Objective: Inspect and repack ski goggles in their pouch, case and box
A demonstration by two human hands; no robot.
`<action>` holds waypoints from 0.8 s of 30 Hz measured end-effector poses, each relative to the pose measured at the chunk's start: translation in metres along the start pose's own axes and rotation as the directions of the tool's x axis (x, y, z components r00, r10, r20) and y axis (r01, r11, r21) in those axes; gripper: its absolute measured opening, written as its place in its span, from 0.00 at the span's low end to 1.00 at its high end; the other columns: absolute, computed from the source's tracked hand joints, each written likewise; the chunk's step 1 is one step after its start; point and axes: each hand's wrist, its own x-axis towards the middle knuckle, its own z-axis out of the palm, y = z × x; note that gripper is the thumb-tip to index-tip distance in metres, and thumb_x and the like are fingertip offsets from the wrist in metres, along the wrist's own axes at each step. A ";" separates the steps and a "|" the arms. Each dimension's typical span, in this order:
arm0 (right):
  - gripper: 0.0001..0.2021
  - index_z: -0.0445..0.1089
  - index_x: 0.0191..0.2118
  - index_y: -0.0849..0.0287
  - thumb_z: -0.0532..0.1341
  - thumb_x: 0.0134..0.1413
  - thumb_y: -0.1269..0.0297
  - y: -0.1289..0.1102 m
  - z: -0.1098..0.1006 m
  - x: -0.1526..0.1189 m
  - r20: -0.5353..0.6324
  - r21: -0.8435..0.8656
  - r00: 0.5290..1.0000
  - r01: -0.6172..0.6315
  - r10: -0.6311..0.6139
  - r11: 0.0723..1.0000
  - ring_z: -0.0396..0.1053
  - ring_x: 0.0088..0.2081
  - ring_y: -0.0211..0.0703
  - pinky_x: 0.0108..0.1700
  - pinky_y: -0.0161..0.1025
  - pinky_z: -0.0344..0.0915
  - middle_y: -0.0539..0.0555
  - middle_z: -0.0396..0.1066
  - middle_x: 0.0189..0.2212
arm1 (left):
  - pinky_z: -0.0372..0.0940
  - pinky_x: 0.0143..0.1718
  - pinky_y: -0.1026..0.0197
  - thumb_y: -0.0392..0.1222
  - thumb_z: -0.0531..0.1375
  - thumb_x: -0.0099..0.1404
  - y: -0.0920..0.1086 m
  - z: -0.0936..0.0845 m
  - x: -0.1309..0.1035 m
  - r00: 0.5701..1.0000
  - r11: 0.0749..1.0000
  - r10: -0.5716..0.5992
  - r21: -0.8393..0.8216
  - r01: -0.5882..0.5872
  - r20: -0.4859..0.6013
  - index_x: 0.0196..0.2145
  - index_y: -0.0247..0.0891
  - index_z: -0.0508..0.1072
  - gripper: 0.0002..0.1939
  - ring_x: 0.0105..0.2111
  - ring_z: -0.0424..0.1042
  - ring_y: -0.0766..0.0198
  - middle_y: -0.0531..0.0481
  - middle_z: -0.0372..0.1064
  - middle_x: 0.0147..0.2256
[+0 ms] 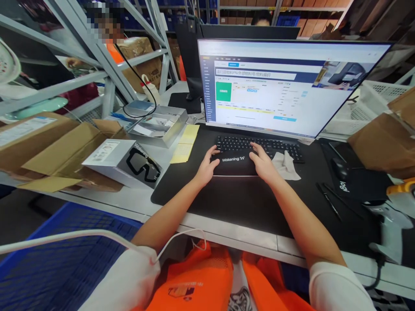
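A black case with white "Wakening" lettering lies in front of the keyboard, covering part of its lower edge. My left hand grips the case's left end, thumb on top. At the right end, my right hand holds it the same way, its index finger reaching over the keys. A crumpled white cloth lies just right of my right hand. The lit monitor stands behind the keyboard. Left of the mat is a grey box with a picture of goggles on its side.
Open cardboard boxes and a grey tray stand at the left, near yellow notes. At the right are a mouse, thin tools and a scanner. A blue crate sits below the table edge.
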 end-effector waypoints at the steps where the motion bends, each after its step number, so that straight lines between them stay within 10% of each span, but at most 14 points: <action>1: 0.31 0.68 0.76 0.47 0.57 0.72 0.56 0.000 0.000 0.001 0.013 -0.006 1.000 -0.011 0.011 1.000 0.69 0.74 0.62 0.79 0.70 0.57 0.60 0.74 0.71 | 0.60 0.79 0.37 0.48 0.64 0.71 0.001 0.000 0.001 1.000 1.000 -0.016 0.023 0.016 0.000 0.75 0.44 0.68 0.37 0.73 0.70 0.46 0.38 0.72 0.71; 5: 0.25 0.80 0.65 0.49 0.57 0.69 0.64 -0.011 -0.005 0.000 0.127 -0.201 0.991 0.066 -0.041 0.977 0.63 0.77 0.65 0.78 0.82 0.50 0.62 0.73 0.72 | 0.63 0.77 0.35 0.41 0.67 0.65 0.021 0.002 -0.002 0.999 0.989 -0.004 0.146 0.012 -0.052 0.70 0.43 0.74 0.36 0.72 0.71 0.44 0.37 0.71 0.70; 9: 0.20 0.80 0.62 0.54 0.61 0.72 0.55 -0.029 -0.009 -0.016 0.212 -0.415 0.977 0.122 -0.035 0.902 0.72 0.67 0.68 0.76 0.92 0.36 0.66 0.79 0.62 | 0.56 0.80 0.29 0.50 0.64 0.75 0.062 -0.029 -0.030 0.945 0.870 0.311 0.431 -0.240 -0.101 0.68 0.45 0.75 0.26 0.78 0.62 0.41 0.38 0.68 0.72; 12: 0.37 0.76 0.69 0.56 0.73 0.62 0.41 -0.038 -0.001 -0.030 0.261 -0.515 0.964 0.190 -0.059 0.836 0.70 0.69 0.75 0.75 0.92 0.37 0.72 0.75 0.66 | 0.46 0.82 0.25 0.56 0.64 0.76 0.081 -0.085 -0.063 0.786 0.765 0.481 0.624 -0.159 -0.389 0.67 0.46 0.73 0.26 0.82 0.51 0.36 0.38 0.60 0.76; 16: 0.45 0.72 0.76 0.51 0.77 0.56 0.42 -0.041 0.014 -0.036 0.276 -0.600 0.954 0.268 -0.119 0.754 0.68 0.70 0.79 0.73 0.86 0.52 0.73 0.71 0.69 | 0.33 0.83 0.23 0.58 0.74 0.64 0.071 -0.165 -0.098 0.502 0.760 0.388 0.576 0.300 -0.773 0.76 0.38 0.59 0.52 0.84 0.35 0.27 0.27 0.35 0.82; 19: 0.39 0.75 0.74 0.50 0.76 0.59 0.45 -0.041 0.016 -0.033 0.294 -0.587 0.944 0.305 -0.153 0.750 0.73 0.65 0.75 0.69 0.73 0.66 0.71 0.74 0.67 | 0.33 0.82 0.21 0.55 0.78 0.55 0.057 -0.202 -0.104 0.570 0.754 0.204 0.499 0.428 -0.796 0.78 0.36 0.55 0.62 0.83 0.33 0.24 0.23 0.41 0.81; 24: 0.38 0.77 0.73 0.50 0.76 0.60 0.46 -0.036 0.007 -0.034 0.248 -0.552 0.935 0.351 -0.253 0.756 0.74 0.65 0.73 0.66 0.67 0.71 0.70 0.74 0.66 | 0.37 0.81 0.22 0.51 0.77 0.52 0.059 -0.207 -0.099 0.633 0.776 0.216 0.524 0.351 -0.744 0.64 0.39 0.70 0.45 0.81 0.41 0.23 0.28 0.54 0.73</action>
